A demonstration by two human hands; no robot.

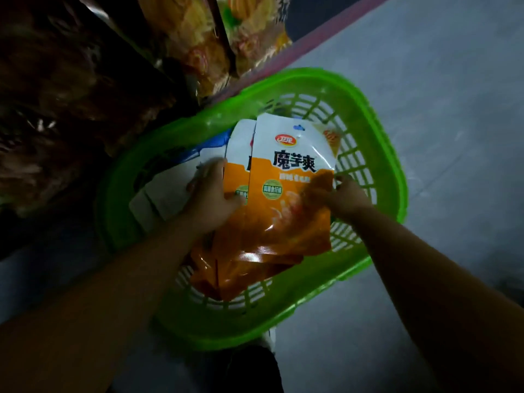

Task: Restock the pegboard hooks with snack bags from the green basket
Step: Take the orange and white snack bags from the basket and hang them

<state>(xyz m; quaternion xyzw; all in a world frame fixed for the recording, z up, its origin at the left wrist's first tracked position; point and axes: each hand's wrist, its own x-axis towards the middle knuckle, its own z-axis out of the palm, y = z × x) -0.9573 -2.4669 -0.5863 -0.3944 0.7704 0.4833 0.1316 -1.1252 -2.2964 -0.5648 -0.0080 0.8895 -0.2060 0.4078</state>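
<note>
While both hands work over the basket, the scene reads so:

Basket: green basket, slotted plastic walls, sits on the grey floor beside a dim shelf unit.
Top bag: orange and white snack bag with black Chinese lettering, front face up, raised above the basket's contents and lying between both hands.
Second bag: a matching bag directly behind the top bag, offset to the left so its left strip shows.
Other bags: more orange bags lie lower in the basket near its close wall; white and blue packs fill its left part.
Left hand: left hand clasps the left edge of the 2 raised bags, thumb on the front of the second bag, fingers curled behind.
Right hand: right hand pinches the right edge of the top bag, fingertips on the orange front; this hand is blurred.
Grip: both hands grasp bags, left on the pair's left edge, right on the top bag.
Shelf: yellow and orange packets hang or stand at the upper middle; brown goods at the upper left are too dark to tell.
Pegboard hooks: cannot tell from this view.
</note>
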